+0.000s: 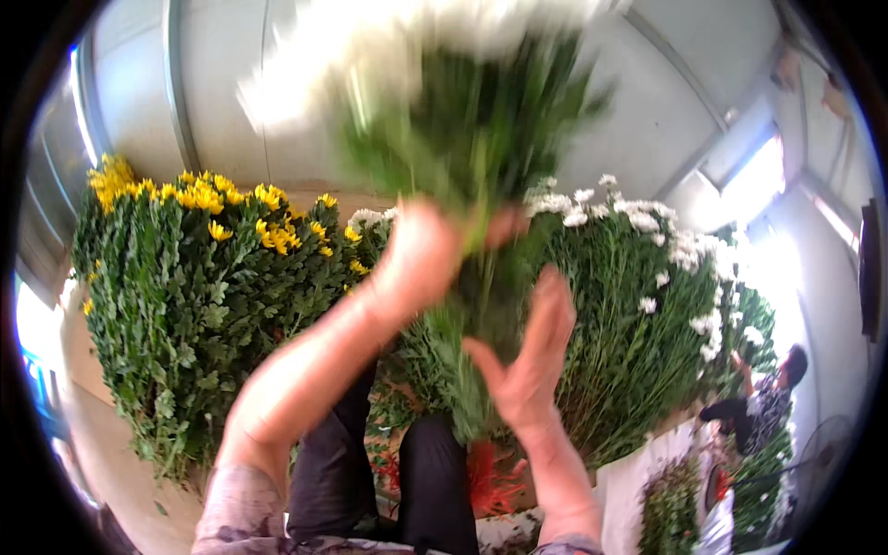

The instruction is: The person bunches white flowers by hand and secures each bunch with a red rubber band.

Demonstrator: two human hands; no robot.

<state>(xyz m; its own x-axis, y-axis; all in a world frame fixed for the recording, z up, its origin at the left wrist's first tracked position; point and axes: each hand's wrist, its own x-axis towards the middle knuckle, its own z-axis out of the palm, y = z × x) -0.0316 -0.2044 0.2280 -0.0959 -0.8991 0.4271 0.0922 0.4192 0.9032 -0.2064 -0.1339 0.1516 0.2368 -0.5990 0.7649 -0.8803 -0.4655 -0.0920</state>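
A bunch of white chrysanthemums (pixel 479 132) stands upright before me, its blooms at the top blurred by motion. My left hand (pixel 430 243) is closed round the upper stems, its fingers partly hidden by leaves. Lower down, my right hand (pixel 531 347) is spread, thumb apart from the fingers, beside the lower stems; whether the palm touches them is unclear. Under the bunch, near my knees, lies a bundle of red ties or strings (pixel 491 479).
Yellow chrysanthemums (pixel 208 198) are massed at left, white chrysanthemums (pixel 642 222) at right, both along a pale wall (pixel 222 104). At far right a person (pixel 763 409) sits among more flowers. Cut greenery (pixel 669 506) lies at lower right.
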